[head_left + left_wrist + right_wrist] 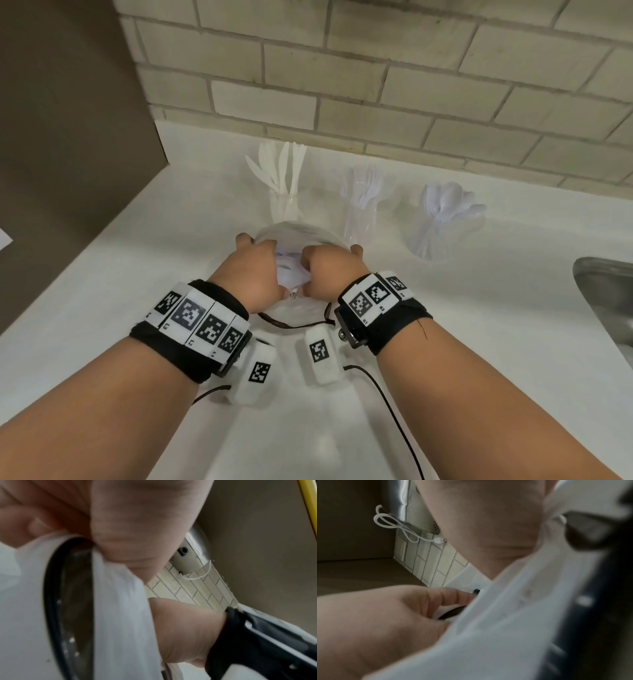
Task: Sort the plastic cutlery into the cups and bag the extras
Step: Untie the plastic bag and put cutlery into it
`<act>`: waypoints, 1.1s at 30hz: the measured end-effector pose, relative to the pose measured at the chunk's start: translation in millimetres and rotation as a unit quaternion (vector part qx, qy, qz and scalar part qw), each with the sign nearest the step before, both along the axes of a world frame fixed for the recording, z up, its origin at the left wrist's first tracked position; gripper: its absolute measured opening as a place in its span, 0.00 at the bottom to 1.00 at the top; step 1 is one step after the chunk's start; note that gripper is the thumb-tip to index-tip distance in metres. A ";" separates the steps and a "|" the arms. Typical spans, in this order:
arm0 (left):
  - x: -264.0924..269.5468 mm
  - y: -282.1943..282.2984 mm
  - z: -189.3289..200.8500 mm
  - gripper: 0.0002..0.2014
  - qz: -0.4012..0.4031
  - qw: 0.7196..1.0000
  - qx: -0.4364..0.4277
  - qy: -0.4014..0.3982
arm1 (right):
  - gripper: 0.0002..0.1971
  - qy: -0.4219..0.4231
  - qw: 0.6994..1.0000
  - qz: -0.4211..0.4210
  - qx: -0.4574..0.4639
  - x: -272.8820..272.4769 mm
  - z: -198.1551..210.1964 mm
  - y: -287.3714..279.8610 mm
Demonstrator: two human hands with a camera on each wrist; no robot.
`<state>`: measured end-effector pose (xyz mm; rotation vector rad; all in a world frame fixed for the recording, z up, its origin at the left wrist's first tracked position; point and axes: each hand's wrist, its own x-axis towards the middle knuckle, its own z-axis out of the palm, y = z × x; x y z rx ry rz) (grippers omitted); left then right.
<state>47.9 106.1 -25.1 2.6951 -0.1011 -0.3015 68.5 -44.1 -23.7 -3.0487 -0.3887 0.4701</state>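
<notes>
Both forearms fill the lower half of the head view, banded with black wrist straps and printed marker tags, and they converge on the middle of the white worktop (102,274). At centre frame, a clear plastic bag (301,236) with a dark rim is being held from both sides. The left hand (251,270) is curled over the bag's left edge, fingers clamped on the film; the right hand (330,272) is bunched on the right edge, fingers pinched on the plastic as well. White cutlery extras (289,270) can just be made out between the two hands, inside the bag.

Above the hands, toward the tiled wall, three clear cups are lined up: the knife cup (284,202) at upper centre-left, the fork cup (363,212) in the middle, the spoon cup (435,229) to the right. All three look filled, so the sorting is judged done and the bagging step is what is in hand. A steel sink (606,291) is glimpsed at the right edge.

In both wrist views only blurred skin, white film and the dark rim are shown close up, so the grip cannot be read finer.

Next, the bag's mouth would need to be gathered and closed without letting the loose pieces slip out.
</notes>
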 end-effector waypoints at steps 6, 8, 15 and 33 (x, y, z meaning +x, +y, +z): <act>4.4 2.6 -9.9 0.33 -0.027 0.999 0.026 0.026 | 0.25 0.040 0.997 -0.005 -0.067 8.6 -17.9 9.9; 4.3 4.6 -14.7 0.33 -0.029 0.998 0.034 0.036 | 0.25 0.054 0.996 -0.025 -0.065 10.8 -17.5 12.6; 4.9 12.7 -24.0 0.27 -0.035 0.998 0.029 0.035 | 0.19 0.079 0.996 -0.024 0.018 20.4 -8.1 4.9; 3.9 4.4 -20.5 0.29 -0.023 0.998 0.042 0.046 | 0.28 0.084 0.994 0.001 -0.064 12.5 -0.7 12.5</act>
